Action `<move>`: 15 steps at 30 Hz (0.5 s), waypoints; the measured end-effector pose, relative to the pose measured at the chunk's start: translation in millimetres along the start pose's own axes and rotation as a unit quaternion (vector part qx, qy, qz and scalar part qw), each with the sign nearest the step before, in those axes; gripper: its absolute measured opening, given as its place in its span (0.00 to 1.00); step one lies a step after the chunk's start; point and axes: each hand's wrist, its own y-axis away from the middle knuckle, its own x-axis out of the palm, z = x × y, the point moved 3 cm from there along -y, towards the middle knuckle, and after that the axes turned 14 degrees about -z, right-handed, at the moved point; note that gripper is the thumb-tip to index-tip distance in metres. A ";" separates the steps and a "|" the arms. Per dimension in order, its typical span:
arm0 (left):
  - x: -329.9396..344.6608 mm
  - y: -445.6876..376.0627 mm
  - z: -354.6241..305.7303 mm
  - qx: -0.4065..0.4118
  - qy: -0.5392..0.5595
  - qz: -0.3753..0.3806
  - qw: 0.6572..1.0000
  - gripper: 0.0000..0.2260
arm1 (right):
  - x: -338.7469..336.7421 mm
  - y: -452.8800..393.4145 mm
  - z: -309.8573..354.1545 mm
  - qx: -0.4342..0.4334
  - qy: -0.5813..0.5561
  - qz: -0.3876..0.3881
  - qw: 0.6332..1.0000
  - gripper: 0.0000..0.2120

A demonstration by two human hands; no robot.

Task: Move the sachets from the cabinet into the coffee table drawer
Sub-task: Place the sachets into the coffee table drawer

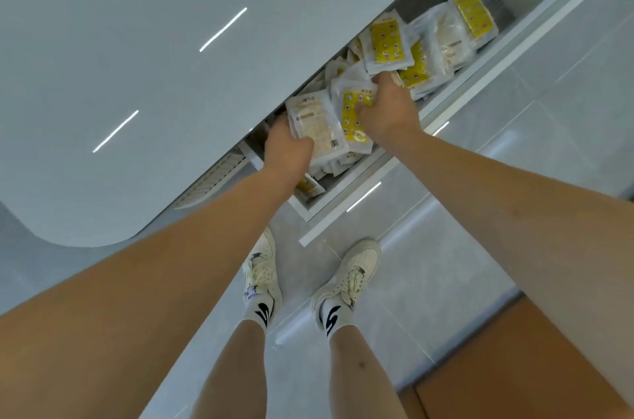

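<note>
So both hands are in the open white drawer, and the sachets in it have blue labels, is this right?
Nearly. The head view shows both hands, left and right, in the open white drawer, but the clear plastic sachets have yellow labels, not blue.

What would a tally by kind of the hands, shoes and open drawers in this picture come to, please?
Hands: 2, left hand, right hand
Shoes: 2, left shoe, right shoe
Open drawer: 1
Total: 5
The sachets are too heaped to count.
</note>
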 end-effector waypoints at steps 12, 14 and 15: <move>-58.3 96.2 -94.1 0.190 -0.197 0.063 0.960 0.27 | -113.8 91.5 37.5 -0.136 0.130 -0.083 0.979 0.19; -80.5 119.6 -126.0 0.263 -0.237 0.064 0.933 0.27 | -145.8 111.9 47.6 -0.142 0.135 -0.093 0.976 0.18; -92.1 132.3 -141.9 0.300 -0.259 0.068 0.915 0.27 | -163.6 122.6 53.1 -0.150 0.149 -0.095 0.973 0.18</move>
